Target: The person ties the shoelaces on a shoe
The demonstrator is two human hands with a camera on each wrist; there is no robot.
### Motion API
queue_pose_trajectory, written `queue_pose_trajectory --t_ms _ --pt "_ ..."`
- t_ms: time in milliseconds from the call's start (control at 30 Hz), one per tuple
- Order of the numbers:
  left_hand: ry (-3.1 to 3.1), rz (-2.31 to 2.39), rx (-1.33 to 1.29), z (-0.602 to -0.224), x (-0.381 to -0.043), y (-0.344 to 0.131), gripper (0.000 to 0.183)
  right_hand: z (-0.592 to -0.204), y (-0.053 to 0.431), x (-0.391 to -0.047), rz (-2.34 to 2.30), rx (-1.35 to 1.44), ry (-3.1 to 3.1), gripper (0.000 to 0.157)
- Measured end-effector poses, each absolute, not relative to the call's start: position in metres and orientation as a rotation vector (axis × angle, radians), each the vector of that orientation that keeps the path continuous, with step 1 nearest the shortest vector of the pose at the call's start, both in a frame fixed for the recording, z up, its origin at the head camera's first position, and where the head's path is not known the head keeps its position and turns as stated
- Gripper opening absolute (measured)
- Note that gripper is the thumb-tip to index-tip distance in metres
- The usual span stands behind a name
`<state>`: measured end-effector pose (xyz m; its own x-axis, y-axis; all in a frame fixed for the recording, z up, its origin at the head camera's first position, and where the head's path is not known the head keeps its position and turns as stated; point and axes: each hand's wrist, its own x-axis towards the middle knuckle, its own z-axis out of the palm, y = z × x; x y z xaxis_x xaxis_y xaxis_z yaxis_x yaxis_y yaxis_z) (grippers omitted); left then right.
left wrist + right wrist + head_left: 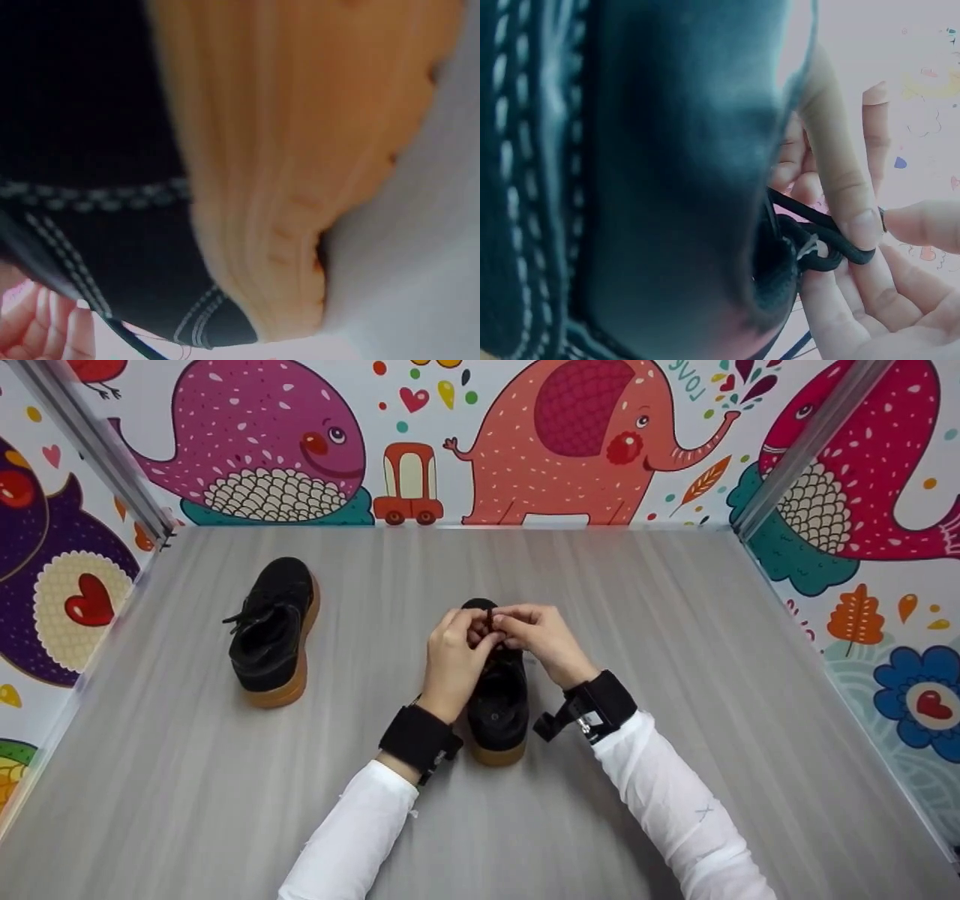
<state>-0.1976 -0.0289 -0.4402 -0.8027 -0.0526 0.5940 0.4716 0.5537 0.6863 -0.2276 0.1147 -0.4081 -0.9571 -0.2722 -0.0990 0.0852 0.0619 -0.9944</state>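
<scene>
A black shoe [501, 720] with a tan sole stands on the grey floor in the middle of the head view, its toe away from me. Over its front, my left hand [456, 660] and right hand [553, 643] meet, fingertips close together. Both pinch the black shoelace [831, 229], which forms loops by the shoe's opening in the right wrist view. There, a thumb [840, 165] presses a loop against the fingers below. In the left wrist view the tan sole [255, 150] and black stitched side fill most of the picture.
A second black shoe [266, 667] with a tan sole stands to the left, its laces sticking out at one side. Panels with cartoon animals, such as an orange elephant [510, 457], enclose the grey surface [675, 600] at the back and sides.
</scene>
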Motion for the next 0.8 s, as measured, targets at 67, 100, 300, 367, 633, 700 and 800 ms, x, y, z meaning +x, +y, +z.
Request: queue_pose_trajectory --t_ms 67,100,300,367,633,700,800 --pt "-2.229 -1.243 -0.326 -0.440 -0.198 -0.029 0.025 -0.409 0.116 -0.228 -1.999 -0.188 2.057 0.029" --pt "-2.227 -1.259 -0.325 -0.440 -0.198 -0.029 0.024 -0.409 0.117 -0.228 -2.009 -0.187 2.044 0.030" --pt "-2.183 -1.319 -0.317 -0.441 -0.198 -0.029 0.014 -0.414 0.119 -0.225 -2.046 -0.240 2.024 0.031" --pt "-2.172 -1.321 -0.318 -0.441 -0.198 -0.029 0.014 -0.415 0.120 -0.222 -2.025 -0.307 2.061 0.031" --pt "-2.228 -1.345 -0.298 -0.439 -0.199 -0.033 0.015 -0.427 0.136 -0.221 -1.751 -0.677 2.473 0.029" --pt "-2.246 -1.362 -0.288 -0.437 -0.200 -0.035 0.015 -0.430 0.138 -0.223 -1.672 -0.752 2.557 0.028" --pt "-2.266 -1.383 -0.273 -0.435 -0.200 -0.036 0.016 -0.433 0.137 -0.225 -1.568 -0.821 2.651 0.028"
